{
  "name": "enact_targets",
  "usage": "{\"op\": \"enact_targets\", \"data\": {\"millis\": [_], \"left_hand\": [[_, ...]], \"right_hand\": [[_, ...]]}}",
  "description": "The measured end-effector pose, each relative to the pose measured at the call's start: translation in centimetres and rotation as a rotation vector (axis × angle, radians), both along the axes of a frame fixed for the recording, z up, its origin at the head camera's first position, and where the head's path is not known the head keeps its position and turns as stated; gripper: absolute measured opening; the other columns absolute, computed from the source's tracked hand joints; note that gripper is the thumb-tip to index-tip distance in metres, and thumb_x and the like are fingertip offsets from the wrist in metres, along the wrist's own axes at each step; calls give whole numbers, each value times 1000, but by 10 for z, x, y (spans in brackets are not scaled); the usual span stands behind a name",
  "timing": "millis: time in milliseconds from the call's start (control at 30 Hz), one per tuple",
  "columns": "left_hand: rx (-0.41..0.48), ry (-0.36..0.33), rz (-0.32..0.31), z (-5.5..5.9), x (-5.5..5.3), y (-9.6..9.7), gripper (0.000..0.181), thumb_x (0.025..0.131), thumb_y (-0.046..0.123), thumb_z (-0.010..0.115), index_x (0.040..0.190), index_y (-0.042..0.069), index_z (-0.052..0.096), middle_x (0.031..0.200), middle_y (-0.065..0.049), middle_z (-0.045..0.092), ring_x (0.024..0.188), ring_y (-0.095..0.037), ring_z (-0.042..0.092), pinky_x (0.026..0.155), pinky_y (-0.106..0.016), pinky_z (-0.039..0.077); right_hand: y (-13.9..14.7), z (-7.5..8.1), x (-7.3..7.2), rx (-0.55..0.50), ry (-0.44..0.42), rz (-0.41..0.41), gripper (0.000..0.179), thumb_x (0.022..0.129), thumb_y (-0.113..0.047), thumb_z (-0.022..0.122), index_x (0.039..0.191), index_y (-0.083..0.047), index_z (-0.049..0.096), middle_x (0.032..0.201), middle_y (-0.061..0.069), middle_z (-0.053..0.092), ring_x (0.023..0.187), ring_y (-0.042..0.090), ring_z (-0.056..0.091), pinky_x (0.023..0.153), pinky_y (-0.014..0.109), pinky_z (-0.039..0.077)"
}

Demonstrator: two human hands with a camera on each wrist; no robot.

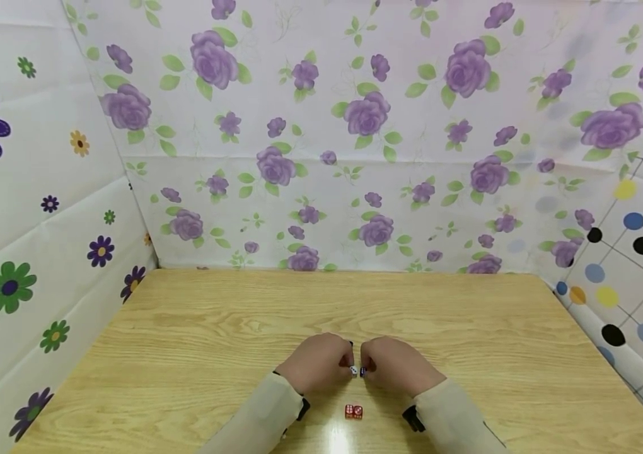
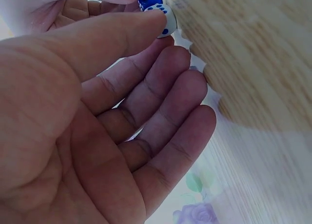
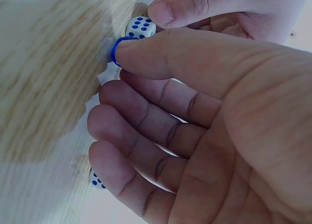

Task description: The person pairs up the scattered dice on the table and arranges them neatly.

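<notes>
My left hand [image 1: 321, 360] pinches a white die with blue dots [image 1: 353, 371] between thumb and forefinger, low over the table. Facing it, my right hand [image 1: 396, 364] pinches a blue die with white dots [image 1: 363, 372]. The two dice are side by side; in the left wrist view the blue die [image 2: 150, 0] appears right against the white die [image 2: 169, 24]. In the right wrist view the thumb covers most of the blue die [image 3: 116, 52]. Two red dice [image 1: 353, 412] sit together on the table, nearer me, between my forearms.
Wood-grain table [image 1: 231, 315] lies under both hands. Another white die [image 3: 96, 179] shows partly behind the right fingers in the right wrist view. Flowered cloth [image 1: 321, 157] stands along the back edge, with patterned cloths at the left and right sides.
</notes>
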State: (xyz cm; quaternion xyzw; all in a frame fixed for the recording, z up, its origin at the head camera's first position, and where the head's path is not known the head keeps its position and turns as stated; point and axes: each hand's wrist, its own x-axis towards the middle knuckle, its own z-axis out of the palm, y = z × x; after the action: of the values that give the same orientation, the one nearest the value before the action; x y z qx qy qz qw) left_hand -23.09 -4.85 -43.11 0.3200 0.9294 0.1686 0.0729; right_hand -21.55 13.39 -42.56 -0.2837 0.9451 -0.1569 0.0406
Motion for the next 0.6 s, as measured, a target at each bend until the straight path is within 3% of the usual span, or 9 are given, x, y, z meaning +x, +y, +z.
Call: {"op": "enact_targets", "data": {"millis": [367,600], "left_hand": [[-16,47,6,-2,0,3,4,83,21,71,80,21,68,73,16,58,64,0,49,63,-19,44],[-10,18,10,-1,0,1,4,82,19,71,81,21,68,73,14,58,63,-1,48,62,-20,44]], "right_hand": [[0,-4,-2,13,14,0,14,83,-19,73,75,-17,62,68,-12,54,59,2,45,56,21,40],[0,-3,-1,29,13,-6,13,81,-18,74,76,-17,63,69,-11,55,60,3,45,57,22,41]]}}
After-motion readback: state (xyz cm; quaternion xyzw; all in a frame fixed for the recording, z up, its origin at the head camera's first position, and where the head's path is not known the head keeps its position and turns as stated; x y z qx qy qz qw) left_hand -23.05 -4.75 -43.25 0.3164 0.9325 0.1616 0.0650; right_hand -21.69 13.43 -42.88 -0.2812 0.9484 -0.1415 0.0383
